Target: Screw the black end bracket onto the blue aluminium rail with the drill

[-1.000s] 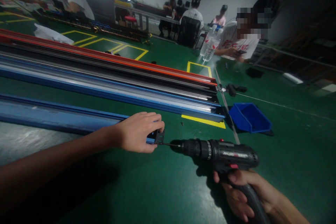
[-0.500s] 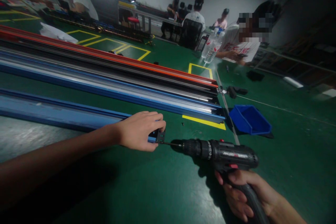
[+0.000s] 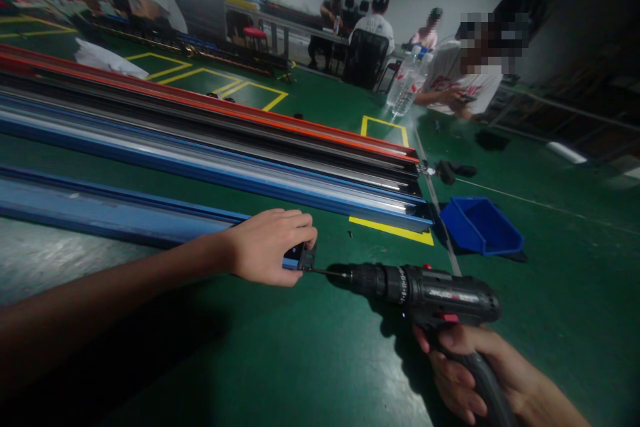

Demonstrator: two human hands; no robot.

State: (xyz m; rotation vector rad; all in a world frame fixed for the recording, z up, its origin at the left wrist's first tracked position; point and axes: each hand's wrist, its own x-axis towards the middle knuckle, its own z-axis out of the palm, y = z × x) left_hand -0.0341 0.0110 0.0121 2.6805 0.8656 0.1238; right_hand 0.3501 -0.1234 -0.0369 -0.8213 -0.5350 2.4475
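Note:
My left hand [image 3: 273, 245] is closed around the right end of a long blue metal profile [image 3: 125, 203] lying on the green table. A small black end piece [image 3: 309, 257] sits at that end, just past my fingertips. In my right hand [image 3: 465, 363] is a black cordless drill [image 3: 433, 293], gripped by its handle with a finger by the trigger. The drill lies level and points left. Its long thin bit [image 3: 327, 272] reaches the end piece; whether the tip sits in a screw is too small to tell.
Beyond my hands lie several long profiles, one orange [image 3: 280, 115] and others black and blue [image 3: 320, 190]. To the right are a blue plastic bin [image 3: 483, 225] and a black tool [image 3: 453, 171]. Water bottles [image 3: 406, 83] stand farther back, near a seated person [image 3: 463, 83].
The view has shifted slightly. Both hands keep their hold, and the bit stays against the end piece. A small light now shows on the drill below its chuck.

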